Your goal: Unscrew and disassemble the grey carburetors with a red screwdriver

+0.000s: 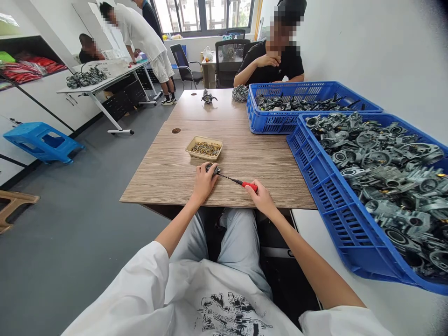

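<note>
Over the wood-grain laminate worktop (pixel 157 179), left of the middle of its near edge, the left hand (pixel 203 181) curls its fingers and thumb around a small, dark grey metal part (pixel 213 170), pinching it close to the surface and covering much of it. Just beyond that hand, towards the far edge, lies a shallow cream plastic tray (pixel 195 154) full of small brass-coloured and grey pieces. From the part's right side a slim screwdriver with a dark shaft and a red-and-black handle (pixel 248 185) runs rightward and a little back towards the near edge, its long axis bridging the two hands; whether its tip is seated in the part or only meets its side is too small to tell. The right hand (pixel 262 198), above the near edge, has its fingers closed on the red handle. From that grip the part lies along the shaft to the left and slightly farther from the near edge, with the left hand much the nearer to it. Farther right, along the worktop's right edge, stands a blue slatted plastic crate (pixel 324 198) heaped with grey metal castings (pixel 395 179)
</note>
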Motion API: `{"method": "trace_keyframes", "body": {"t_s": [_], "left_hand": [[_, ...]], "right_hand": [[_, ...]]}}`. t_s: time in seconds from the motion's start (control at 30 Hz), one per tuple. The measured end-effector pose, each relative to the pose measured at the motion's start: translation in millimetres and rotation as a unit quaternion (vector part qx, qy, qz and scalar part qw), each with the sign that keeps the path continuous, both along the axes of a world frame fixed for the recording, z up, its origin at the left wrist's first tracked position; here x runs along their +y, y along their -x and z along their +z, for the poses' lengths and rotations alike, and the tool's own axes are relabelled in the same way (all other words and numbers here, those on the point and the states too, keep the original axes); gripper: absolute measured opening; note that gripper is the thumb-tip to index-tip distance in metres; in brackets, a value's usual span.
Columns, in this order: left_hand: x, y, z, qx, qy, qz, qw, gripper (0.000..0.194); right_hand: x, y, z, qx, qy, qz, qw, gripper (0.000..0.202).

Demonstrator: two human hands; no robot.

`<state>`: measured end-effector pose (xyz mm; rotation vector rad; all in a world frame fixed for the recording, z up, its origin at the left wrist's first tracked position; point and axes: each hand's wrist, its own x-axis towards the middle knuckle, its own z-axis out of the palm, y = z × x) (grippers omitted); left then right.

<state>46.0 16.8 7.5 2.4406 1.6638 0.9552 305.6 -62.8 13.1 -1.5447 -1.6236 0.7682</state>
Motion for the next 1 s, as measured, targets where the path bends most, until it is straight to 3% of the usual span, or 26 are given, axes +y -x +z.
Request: {"method": "trace_keyframes", "body": {"t_s": [0.37, 0.6, 0.77, 1.0], "left_hand": [[0.8, 0.0, -0.7, 0.000, -0.003, 0.003, 1.000, 0.046], [1.9, 0.7, -2.9, 0.003, -0.011, 0.002, 1.000, 0.046], [2.2, 1.0, -4.4, 0.008, -0.020, 0.000, 1.000, 0.046], [3.6, 1.4, -7.8, 0.012, -0.021, -0.001, 1.000, 0.049]], "right_hand": [[1.9, 1.2, -2.1, -0.022, -0.013, -0.014, 1.000, 0.050], [-0.7, -1.0, 3.1, -0.004, 0.006, 0.021, 1.000, 0.032], [-2.4, -1.1, 0.6, 0.022, 0.021, 0.020, 0.999, 0.033], [-4.7, -0.7, -4.3, -0.024, 0.014, 0.007, 1.000, 0.029]]}}
